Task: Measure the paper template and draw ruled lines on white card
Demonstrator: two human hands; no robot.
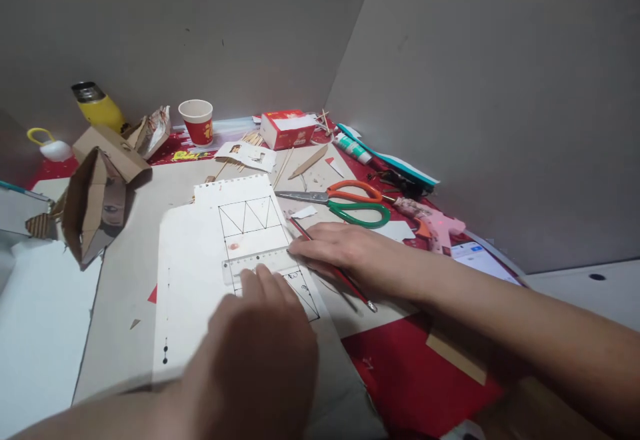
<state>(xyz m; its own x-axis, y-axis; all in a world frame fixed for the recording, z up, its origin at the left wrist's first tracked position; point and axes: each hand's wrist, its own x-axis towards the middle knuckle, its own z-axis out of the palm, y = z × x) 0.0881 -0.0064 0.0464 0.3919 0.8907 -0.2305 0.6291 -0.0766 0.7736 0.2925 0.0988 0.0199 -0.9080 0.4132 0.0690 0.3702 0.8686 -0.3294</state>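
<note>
Grey walls (150, 33) rise behind. My left hand (265, 340), fingers loosely extended, rests on the clear ruler (276, 260) at the zigzag's (255, 215) six o'clock; my right hand (345, 250) half-curls over the pencil (357, 289), grip unclear. Even pressure should prevent slipping.

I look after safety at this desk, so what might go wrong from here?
The clear ruler might slip under the left hand, spoiling the drawing. The scissors lie close beyond the right hand and could be knocked. The pink glue gun shows a small red light; if hot, it might burn whoever brushes it.
</note>
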